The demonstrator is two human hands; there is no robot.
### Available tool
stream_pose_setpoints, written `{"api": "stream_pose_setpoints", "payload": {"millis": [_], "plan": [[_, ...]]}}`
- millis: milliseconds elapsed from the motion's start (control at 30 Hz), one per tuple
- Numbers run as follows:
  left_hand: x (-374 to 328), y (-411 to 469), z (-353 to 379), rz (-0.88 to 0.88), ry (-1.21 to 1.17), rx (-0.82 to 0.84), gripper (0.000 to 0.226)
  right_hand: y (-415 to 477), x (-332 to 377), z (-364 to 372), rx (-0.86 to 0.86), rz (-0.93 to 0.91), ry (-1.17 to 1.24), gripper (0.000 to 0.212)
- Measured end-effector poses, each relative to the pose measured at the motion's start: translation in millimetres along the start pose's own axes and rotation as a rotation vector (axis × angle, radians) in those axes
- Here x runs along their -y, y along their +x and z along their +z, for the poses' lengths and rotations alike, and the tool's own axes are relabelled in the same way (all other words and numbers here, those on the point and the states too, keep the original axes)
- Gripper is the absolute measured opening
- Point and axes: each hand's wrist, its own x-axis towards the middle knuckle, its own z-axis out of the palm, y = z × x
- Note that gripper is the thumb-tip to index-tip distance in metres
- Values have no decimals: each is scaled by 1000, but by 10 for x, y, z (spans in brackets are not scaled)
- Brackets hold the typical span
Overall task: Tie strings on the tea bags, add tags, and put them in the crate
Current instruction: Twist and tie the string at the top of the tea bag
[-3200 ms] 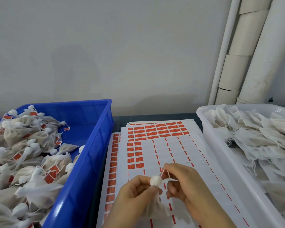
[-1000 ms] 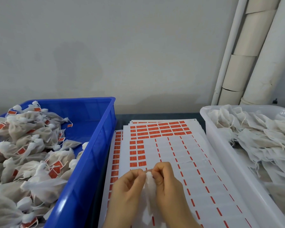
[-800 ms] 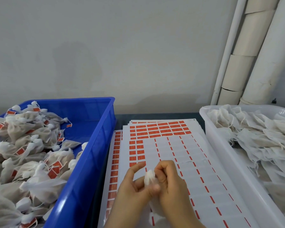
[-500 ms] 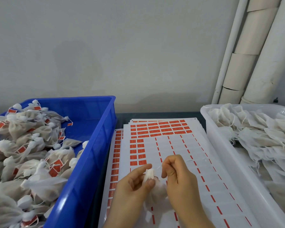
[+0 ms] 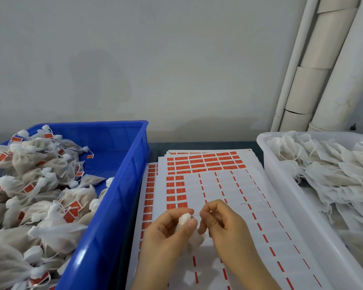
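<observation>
1. While I watch through the head camera, the item in hand is one tea bag (image 5: 194,241), held low over the tag sheets (image 5: 228,185), between the blue crate (image 5: 122,185) and the white tub (image 5: 281,185).
2. Left hand (image 5: 166,233) — thumb and fingers are clenched round the bag's bunched white neck, and the body hangs below them.
3. Right hand (image 5: 224,229) — fingers are curled, with thumb and forefinger pinching the string (image 5: 197,214) just beside the neck. The string is thin and barely shows, so I cannot tell whether a knot has closed.
4. Stage, as I judge it: tying. I see no tag on this bag, and it is not yet in the crate.
5. Risk: a slack left pinch would let the neck open and the loop slide off the top.
6. Risk: a hard pull on so thin a string could snap it or tear the soft mesh.
7. Risk: the bag hangs close over the sheets, so a dragged corner might lift or crease an orange tag.
8. Stock: finished bags (image 5: 40,185) with orange tags are heaped in the crate, and loose bags (image 5: 333,174) are piled in the tub.
</observation>
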Motion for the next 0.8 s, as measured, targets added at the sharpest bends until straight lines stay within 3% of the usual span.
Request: {"api": "stream_pose_setpoints", "payload": {"millis": [267, 400, 633, 800], "plan": [[22, -8, -17, 79, -14, 56, 25, 23, 1, -21, 23, 168, 90, 12], [48, -26, 36, 78, 77, 72, 4, 33, 19, -86, 12, 301, 232, 22], [137, -38, 63, 155, 197, -48, 20, 19, 125, -165, 17, 394, 526, 27], [115, -33, 63, 101, 249, 72, 43, -13, 231, -221, 90, 342, 721, 19]]}}
